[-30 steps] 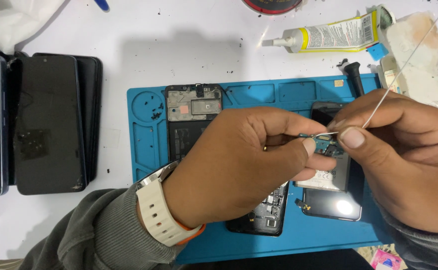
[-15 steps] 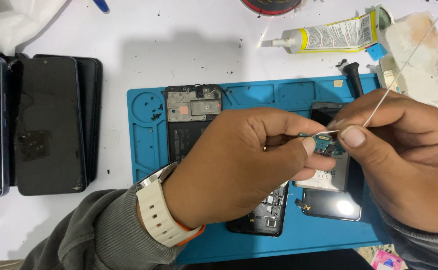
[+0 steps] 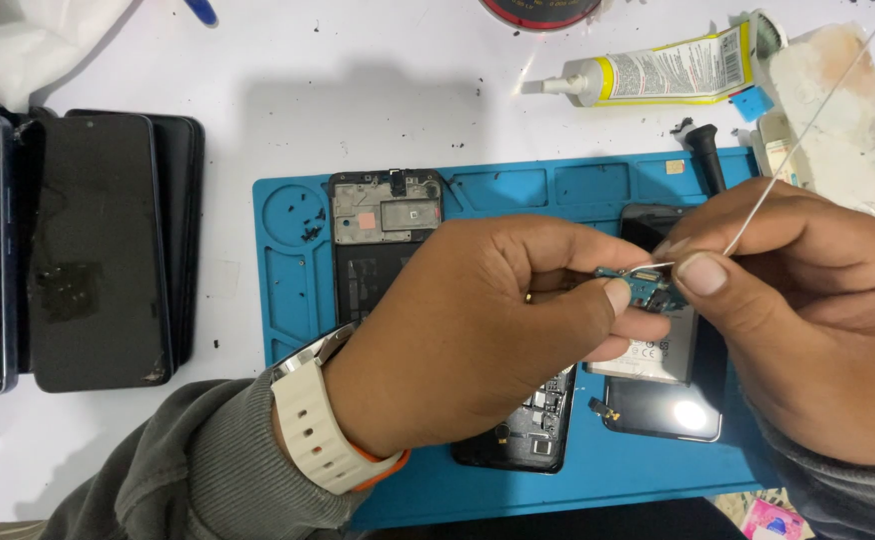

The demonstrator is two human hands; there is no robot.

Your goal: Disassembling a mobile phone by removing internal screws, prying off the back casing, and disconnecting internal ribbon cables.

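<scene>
Looking down from my head camera, almost nothing has shifted over the last second: my left hand (image 3: 478, 340) still pinches the small blue circuit board (image 3: 643, 290) between thumb and forefinger, held up above the blue work mat (image 3: 518, 190), and my right hand (image 3: 808, 310) keeps its narrow grip on the thin white wire (image 3: 808, 130), whose tip touches the board's top edge. That steadiness suggests to me fine work at one spot, not a move between steps. Under my hands lies the opened phone frame (image 3: 386, 215), and beside it a second phone (image 3: 658, 410) face down. A glue tube (image 3: 658, 72) lies beyond the mat, and a stack of dark phones (image 3: 98, 250) sits well to the left.
</scene>
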